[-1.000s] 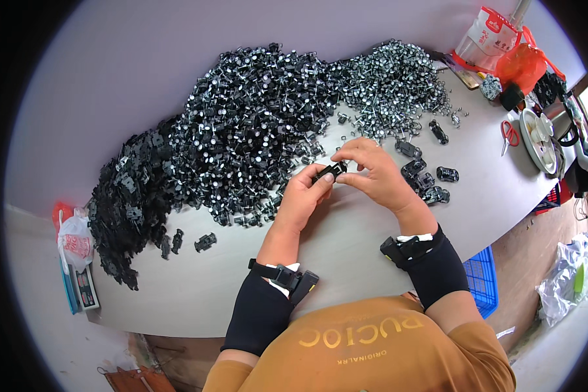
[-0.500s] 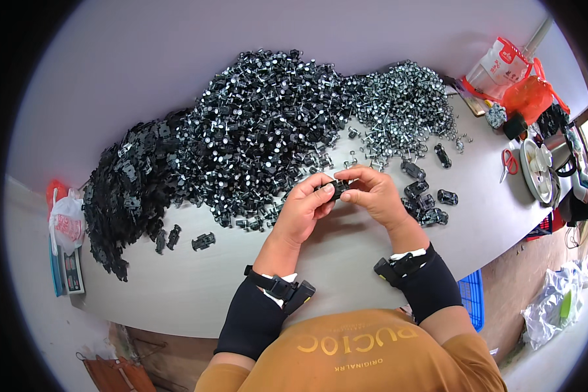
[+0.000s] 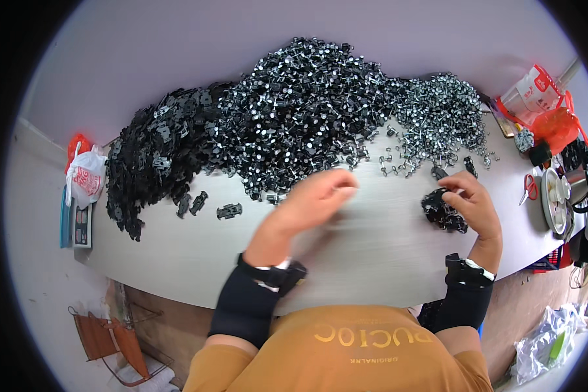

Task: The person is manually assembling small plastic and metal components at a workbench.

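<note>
My left hand [image 3: 317, 199] is above the middle of the table, in front of a big heap of black and silver wheel pieces [image 3: 307, 111]; motion smears its fingers, so whether they hold anything is unclear. To the right, my right hand [image 3: 473, 202] hovers over a cluster of black toy car chassis [image 3: 447, 219]. Its thumb and forefinger are apart at the cluster's edge, and no piece shows clearly between them. Flat black chassis plates [image 3: 157, 153] form a heap at the left. A smaller heap of silvery wheel axles [image 3: 444, 117] lies at the back right.
A few separate chassis [image 3: 228, 211] lie before the left heap. Red-handled scissors [image 3: 530, 188] and a white tray [image 3: 555, 202] are at the right, below red and white bags [image 3: 536, 98]. A white plastic bag [image 3: 88, 173] is at the left edge.
My hands, together on a small black chassis before, have separated. The right one has moved right to the chassis cluster; the left stays near the middle. The view has shifted slightly.
</note>
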`<state>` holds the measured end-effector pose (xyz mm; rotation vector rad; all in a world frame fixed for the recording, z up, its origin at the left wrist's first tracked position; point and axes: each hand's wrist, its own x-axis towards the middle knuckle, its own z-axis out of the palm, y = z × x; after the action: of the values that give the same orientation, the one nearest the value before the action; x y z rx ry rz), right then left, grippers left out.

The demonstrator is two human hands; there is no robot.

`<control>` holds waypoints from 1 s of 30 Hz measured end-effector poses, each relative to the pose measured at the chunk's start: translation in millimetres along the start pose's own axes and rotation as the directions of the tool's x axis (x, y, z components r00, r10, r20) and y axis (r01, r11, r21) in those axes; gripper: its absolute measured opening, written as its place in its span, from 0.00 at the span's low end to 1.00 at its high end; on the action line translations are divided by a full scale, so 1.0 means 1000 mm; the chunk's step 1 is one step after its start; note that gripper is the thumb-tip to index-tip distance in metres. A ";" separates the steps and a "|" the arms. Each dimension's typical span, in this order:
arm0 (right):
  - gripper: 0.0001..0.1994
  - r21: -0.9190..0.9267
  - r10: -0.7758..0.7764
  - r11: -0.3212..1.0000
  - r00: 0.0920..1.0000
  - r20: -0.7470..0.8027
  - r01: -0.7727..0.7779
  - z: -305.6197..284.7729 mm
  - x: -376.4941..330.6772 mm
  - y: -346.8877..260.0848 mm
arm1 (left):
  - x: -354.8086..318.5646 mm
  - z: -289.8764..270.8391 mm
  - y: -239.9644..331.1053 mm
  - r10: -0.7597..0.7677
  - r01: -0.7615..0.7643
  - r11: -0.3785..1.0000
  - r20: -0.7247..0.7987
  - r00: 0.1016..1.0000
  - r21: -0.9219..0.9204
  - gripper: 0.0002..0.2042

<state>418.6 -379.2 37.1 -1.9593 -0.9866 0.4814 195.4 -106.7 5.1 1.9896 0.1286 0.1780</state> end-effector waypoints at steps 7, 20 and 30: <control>0.09 -0.335 -0.009 0.941 0.989 -0.146 -0.040 0.032 0.036 0.003 | -0.128 -0.104 -0.039 -0.015 0.260 0.683 -0.343 0.939 0.682 0.12; 0.09 -0.549 0.168 0.806 0.975 -0.143 -0.219 0.020 0.043 0.037 | -0.163 -0.114 -0.059 -0.356 0.559 0.571 -0.432 0.829 0.602 0.08; 0.15 -0.444 0.280 0.794 0.898 -0.338 -0.415 -0.003 0.048 0.041 | -0.040 -0.051 0.010 -0.289 0.270 0.954 -0.160 0.944 -0.133 0.11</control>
<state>469.2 -355.7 6.4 -2.6324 -0.6127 0.1580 146.9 -71.7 32.6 1.8207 0.5045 0.1739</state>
